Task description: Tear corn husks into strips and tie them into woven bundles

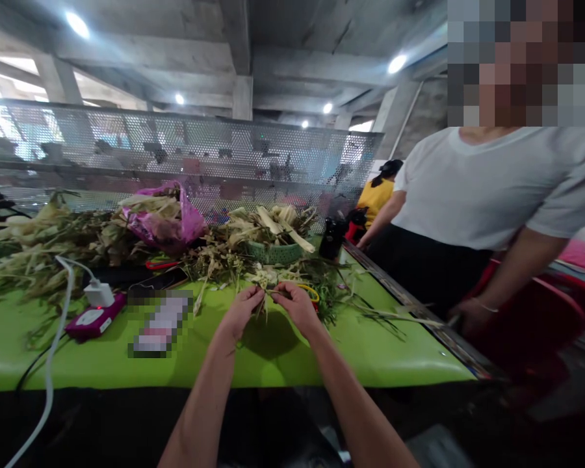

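Observation:
My left hand [247,305] and my right hand [293,304] meet above the green table, both closed, with fingertips pinching a small bunch of dried corn husk [264,279]. Pale, frilled pieces stick up from the bunch, and thin strands hang down between my hands. Fine detail at the fingertips is too small to make out. Just behind my hands stands a green basket [273,253] heaped with dried husks [277,224]. Beside my right hand lie a yellow ring-shaped thing [312,292] and some green sprigs [327,302].
Dried plant matter [92,237] and a pink plastic bag [190,218] fill the table's back left. A purple power strip [95,315] with a white charger [99,294] and cable lies left, near a blurred-out phone-like object [160,325]. A person in white [478,188] stands at the right edge.

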Available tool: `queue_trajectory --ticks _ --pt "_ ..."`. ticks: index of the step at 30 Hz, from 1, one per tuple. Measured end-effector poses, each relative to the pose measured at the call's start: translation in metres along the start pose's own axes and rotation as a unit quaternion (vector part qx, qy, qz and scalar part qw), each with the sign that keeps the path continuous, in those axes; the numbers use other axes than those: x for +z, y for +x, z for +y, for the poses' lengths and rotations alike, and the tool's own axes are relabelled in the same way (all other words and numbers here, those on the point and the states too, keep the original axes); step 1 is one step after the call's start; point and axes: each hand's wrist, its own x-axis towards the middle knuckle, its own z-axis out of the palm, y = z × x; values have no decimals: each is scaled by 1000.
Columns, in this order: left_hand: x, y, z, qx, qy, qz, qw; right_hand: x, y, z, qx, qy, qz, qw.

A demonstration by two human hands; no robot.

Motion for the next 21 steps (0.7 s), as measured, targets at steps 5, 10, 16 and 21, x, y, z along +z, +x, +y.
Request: queue_trajectory --ticks 5,10,16,21 --pt "-1 2 0 16 20 13 1000 0 -2 -1 1 0 -20 1000" --pt "1 1 2 20 34 9 999 0 -1 -2 -8 -12 -11 1000" --pt "3 -4 3 -15 0 -15 1000 1 -1 -6 -21 -16 0 1000" --pt "4 -5 7 -38 -32 2 999 0 -1 -7 -31 -31 10 999"
